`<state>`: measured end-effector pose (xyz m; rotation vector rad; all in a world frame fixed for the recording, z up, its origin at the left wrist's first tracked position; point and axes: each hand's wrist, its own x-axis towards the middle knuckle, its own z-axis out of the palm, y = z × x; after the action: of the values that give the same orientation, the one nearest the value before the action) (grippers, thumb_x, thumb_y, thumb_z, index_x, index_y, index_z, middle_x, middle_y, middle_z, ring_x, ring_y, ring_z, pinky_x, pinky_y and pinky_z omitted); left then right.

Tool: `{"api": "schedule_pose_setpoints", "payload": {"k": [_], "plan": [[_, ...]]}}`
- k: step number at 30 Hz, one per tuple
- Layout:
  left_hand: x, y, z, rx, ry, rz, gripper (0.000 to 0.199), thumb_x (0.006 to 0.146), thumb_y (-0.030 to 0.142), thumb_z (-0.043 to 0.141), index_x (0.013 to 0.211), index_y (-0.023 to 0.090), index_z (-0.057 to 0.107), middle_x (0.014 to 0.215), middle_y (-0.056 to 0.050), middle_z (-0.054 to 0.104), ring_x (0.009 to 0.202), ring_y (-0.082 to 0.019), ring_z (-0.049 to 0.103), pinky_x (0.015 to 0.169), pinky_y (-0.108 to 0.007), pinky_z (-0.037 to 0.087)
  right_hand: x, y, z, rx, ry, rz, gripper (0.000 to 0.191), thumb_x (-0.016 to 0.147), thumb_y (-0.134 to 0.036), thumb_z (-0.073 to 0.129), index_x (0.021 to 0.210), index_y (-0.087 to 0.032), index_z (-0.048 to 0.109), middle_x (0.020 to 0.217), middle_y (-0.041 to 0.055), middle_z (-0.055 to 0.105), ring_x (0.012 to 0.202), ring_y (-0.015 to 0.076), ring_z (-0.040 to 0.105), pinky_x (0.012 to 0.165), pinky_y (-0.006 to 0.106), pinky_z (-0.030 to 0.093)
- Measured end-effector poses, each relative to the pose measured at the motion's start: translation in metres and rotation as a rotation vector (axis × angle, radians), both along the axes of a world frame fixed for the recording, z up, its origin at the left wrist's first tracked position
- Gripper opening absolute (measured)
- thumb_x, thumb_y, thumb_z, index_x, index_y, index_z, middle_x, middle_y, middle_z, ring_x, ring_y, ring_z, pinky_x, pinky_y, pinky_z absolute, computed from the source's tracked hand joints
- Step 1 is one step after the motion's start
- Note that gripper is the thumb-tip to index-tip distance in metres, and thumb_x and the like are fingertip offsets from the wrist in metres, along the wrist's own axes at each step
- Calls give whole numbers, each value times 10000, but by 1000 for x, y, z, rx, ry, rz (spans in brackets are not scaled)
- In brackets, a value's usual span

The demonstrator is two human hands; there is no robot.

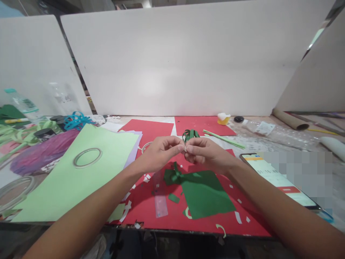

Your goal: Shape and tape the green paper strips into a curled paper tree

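Observation:
Over the middle of the red paper, my left hand and my right hand meet, thumbs and forefingers pinched together. A tiny whitish bit shows between the fingertips, too small to name. Dark green curled paper strips stick up just beyond the fingers; I cannot tell whether they are held. Below my right hand lies a dark green paper sheet, with a green strip bow at its left corner. A clear plastic ruler rests below my left hand.
Light green sheets on the left carry a tape roll. A phone lies at right. Light green strips and a yellow container stand behind. White scraps litter the red paper. A white board closes the back.

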<state>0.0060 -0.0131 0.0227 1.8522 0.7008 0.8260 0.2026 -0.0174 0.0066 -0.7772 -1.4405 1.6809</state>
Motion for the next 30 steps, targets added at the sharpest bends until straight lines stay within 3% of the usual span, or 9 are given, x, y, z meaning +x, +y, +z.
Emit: {"api": "schedule_pose_setpoints", "payload": {"k": [9,17,21,26,30], "plan": [[2,-5,-1,14,34,-21,236,933,325,477,793,158,569,782,-5,558,758,-131,537,727,-282,420,3,2,1,-92,17,59,167,701,-319,800,708,-182,704,660,-5,627,612,84,544,597,218,426],[-2,-2,-4,4,26,7,233,927,340,477,795,166,557,736,13,502,688,-113,463,660,-266,370,12,6,-1,-82,-9,115,180,726,-291,775,870,-195,726,793,20,670,681,97,563,632,231,451],[-3,-2,-3,-20,-1,96,209,900,350,520,790,176,560,714,28,487,657,-105,433,632,-255,359,11,3,3,-53,-48,8,188,750,-324,749,900,-215,723,751,15,654,638,102,537,591,252,430],[0,-3,-5,-2,-20,148,209,880,351,543,761,181,570,728,6,547,672,-118,477,633,-259,387,1,-4,4,182,-239,-131,202,782,-390,711,854,-202,702,677,4,602,603,110,506,554,261,404],[1,-3,-8,29,-53,245,178,872,338,568,796,179,590,745,4,582,661,-110,494,627,-260,403,-6,-9,3,283,-246,-288,230,785,-419,700,837,-200,652,647,-9,570,569,114,506,511,258,416]]}}
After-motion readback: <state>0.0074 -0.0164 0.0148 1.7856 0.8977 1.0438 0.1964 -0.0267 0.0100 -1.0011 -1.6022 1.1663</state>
